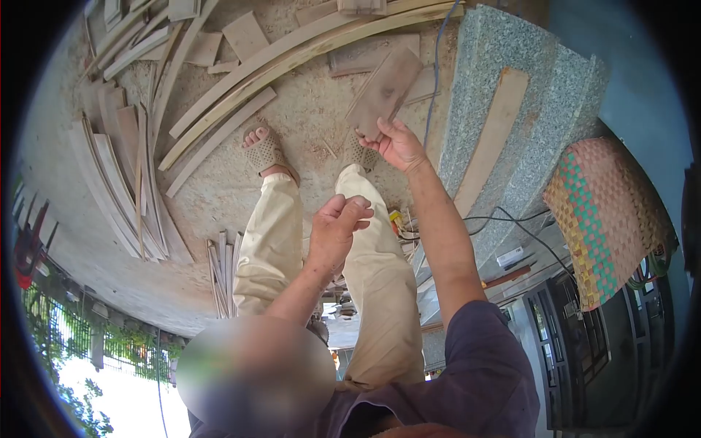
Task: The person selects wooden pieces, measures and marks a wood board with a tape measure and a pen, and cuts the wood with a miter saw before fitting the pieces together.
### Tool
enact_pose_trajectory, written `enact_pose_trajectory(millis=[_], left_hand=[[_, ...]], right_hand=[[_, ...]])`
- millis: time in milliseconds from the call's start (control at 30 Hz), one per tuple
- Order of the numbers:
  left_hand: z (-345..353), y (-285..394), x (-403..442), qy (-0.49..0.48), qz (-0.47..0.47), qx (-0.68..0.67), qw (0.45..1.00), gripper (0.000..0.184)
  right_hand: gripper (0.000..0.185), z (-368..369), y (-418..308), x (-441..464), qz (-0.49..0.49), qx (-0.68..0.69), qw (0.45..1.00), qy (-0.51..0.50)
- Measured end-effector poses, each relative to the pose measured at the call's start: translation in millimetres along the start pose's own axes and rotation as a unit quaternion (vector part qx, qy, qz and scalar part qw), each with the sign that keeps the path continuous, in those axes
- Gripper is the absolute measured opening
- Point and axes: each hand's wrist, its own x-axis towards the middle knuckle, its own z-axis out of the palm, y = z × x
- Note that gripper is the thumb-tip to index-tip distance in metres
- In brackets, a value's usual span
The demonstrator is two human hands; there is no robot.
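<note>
Right hand [398, 148] is gripping a flat wooden board [385, 87] by its near end, holding it out over the dusty floor [314, 120]. Left hand [337, 230] is hovering over the trousers [380, 292], fingers curling in, can't tell if it's holding anything. A long plank [495, 131] is lying on the speckled stone steps [549, 87].

You hold a wooden board [385, 87] in your right hand [401, 146]; your left hand [337, 226], fingers curled, overlaps your trousers [380, 299].
</note>
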Motion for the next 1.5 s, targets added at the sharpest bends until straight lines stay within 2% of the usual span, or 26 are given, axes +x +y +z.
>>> enact_pose_trajectory(millis=[67,100,167,300,367,500,567,700,767,833,900,1000,1033,1067,1100,1133,1200,1267,1300,1367,1400,1467,1500], left_hand=[[6.2,-7.4,0.6,-0.007,-0.013,0.006,1.0,0.027],[9.7,-10.1,3.2,-0.013,-0.023,0.021,0.999,0.026],[9.9,-21.5,11.9,-0.02,-0.036,0.038,0.998,0.026],[15.6,-14.1,22.4,-0.008,-0.055,0.046,0.997,0.027],[14.3,-9.3,23.5,-0.002,-0.044,0.054,0.998,0.029],[12.9,-4.4,27.3,0.003,-0.042,0.046,0.998,0.03],[14.0,1.8,27.7,-0.001,-0.044,0.044,0.998,0.03],[14.7,11.5,30.2,0.006,-0.04,0.025,0.999,0.03],[12.5,12.9,30.4,0.005,-0.047,0.018,0.999,0.03],[10.6,17.1,32.4,0.002,-0.042,0.01,0.999,0.03],[9.2,18.3,30.7,0.001,-0.051,0.002,0.999,0.03],[10.9,18.8,32.3,0.006,-0.039,-0.003,0.999,0.029],[11.2,16.8,31.9,0.002,-0.045,-0.007,0.999,0.028],[9.5,15.8,30.7,0.0,-0.052,-0.011,0.999,0.028],[7.6,16.5,30.0,0.01,-0.049,-0.013,0.999,0.028],[6.8,17.5,30.3,0.006,-0.055,-0.008,0.998,0.028],[6.6,19.0,31.0,0.003,-0.058,-0.007,0.998,0.028],[4.9,21.1,28.0,-0.017,-0.048,-0.018,0.999,0.029],[3.3,21.1,28.5,-0.012,-0.047,-0.018,0.999,0.029],[-0.3,19.0,27.9,-0.025,-0.058,-0.003,0.998,0.03],[-2.1,19.2,27.0,-0.021,-0.062,-0.004,0.998,0.03],[-5.4,20.9,25.2,-0.029,-0.053,-0.016,0.998,0.031],[-5.0,18.4,21.0,-0.03,-0.059,-0.019,0.998,0.031]], right_hand=[[0.034,-3.7,5.8,-8.2,0.044,-0.09,0.991,0.09],[0.034,-8.7,6.2,-11.2,0.035,-0.095,0.991,0.088],[0.028,-13.8,11.3,-7.4,0.067,-0.238,0.959,0.135],[0.027,-13.5,5.8,-1.2,0.064,-0.295,0.942,0.147],[0.025,-6.9,2.6,8.5,0.064,-0.374,0.908,0.179],[0.027,5.2,-16.9,29.6,0.036,-0.382,0.904,0.188],[0.029,24.7,-44.2,42.5,-0.03,-0.422,0.882,0.207],[0.027,64.2,-113.6,74.0,-0.096,-0.347,0.913,0.192],[0.025,61.5,-151.8,101.4,-0.105,-0.318,0.921,0.197],[0.029,64.8,-190.5,126.8,-0.136,-0.281,0.932,0.184],[0.039,73.5,-220.3,145.0,-0.217,-0.213,0.945,0.116],[0.049,87.6,-232.4,157.5,-0.218,-0.194,0.94,0.175],[0.057,88.4,-220.4,162.4,-0.209,-0.294,0.901,0.241],[0.057,88.4,-201.3,165.7,-0.203,-0.289,0.906,0.234],[0.059,91.3,-179.8,162.4,-0.165,-0.534,0.79,0.254],[0.062,93.3,-158.8,158.0,-0.121,-0.739,0.612,0.254],[0.068,95.6,-102.9,154.7,-0.199,-0.866,0.443,0.117],[0.061,110.7,-59.9,165.5,-0.264,-0.904,0.334,0.036],[0.061,117.8,-46.2,177.4,-0.266,-0.903,0.337,0.032],[0.049,126.0,-23.5,204.0,-0.352,-0.923,0.149,0.042],[0.049,128.2,-18.2,213.8,-0.35,-0.923,0.153,0.039],[0.034,138.7,-16.3,227.1,-0.268,-0.945,0.185,0.005],[0.034,142.3,-13.9,222.0,-0.262,-0.947,0.186,0.003]])
